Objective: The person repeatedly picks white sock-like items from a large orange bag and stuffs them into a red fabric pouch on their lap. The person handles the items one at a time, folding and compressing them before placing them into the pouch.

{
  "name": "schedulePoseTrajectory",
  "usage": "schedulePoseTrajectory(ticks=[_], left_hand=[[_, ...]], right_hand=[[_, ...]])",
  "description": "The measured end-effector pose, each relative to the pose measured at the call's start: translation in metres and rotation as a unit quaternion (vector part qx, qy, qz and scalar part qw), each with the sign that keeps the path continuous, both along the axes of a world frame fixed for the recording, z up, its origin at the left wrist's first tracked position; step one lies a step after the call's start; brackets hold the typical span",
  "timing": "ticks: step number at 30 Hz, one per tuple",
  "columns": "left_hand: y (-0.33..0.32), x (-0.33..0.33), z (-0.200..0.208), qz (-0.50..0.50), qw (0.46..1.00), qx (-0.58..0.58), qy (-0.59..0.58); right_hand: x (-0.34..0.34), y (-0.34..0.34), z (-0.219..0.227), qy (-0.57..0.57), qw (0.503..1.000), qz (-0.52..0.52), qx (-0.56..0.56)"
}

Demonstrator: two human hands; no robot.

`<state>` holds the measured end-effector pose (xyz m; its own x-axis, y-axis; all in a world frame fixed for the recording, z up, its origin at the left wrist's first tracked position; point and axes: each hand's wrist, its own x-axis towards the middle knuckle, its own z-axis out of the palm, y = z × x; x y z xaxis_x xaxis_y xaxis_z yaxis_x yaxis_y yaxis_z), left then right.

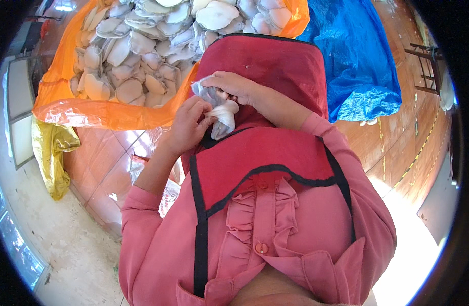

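Observation:
Over my lap, both hands work on one soft white and grey fabric pad (224, 118), bunched and partly folded over. My left hand (189, 122) is closed, its thumb and fingers pinching the pad's left side. Farther from me, my right hand (233, 86) curls over the upper part with bent fingers, gripping the cloth. Part of the pad is hidden by the fingers. Beneath lies a red apron (265, 61) with black edging, spread across my lap.
A large orange plastic bag (107, 115), opened wide, holds a heap of whitish oval pads (130, 91) at the far left. Right of it lies a blue plastic sheet (354, 56). A yellow bag (50, 153) is on the left, on a tiled floor (94, 173).

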<state>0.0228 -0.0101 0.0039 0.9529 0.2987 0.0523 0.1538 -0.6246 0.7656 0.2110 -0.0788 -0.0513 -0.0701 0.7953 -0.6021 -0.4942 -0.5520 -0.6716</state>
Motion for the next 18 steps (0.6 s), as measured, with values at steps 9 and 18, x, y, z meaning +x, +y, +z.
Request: schedulePoseTrajectory(ticks=[9,18], left_hand=[[0.011,0.003,0.015,-0.092,0.981,0.165,-0.053],[0.027,0.006,-0.024,-0.097,0.959,0.230,-0.132]], right_hand=[[0.014,0.004,-0.006,-0.320,0.914,0.069,0.240],[0.054,0.004,0.019,-0.315,0.815,0.243,0.421]])
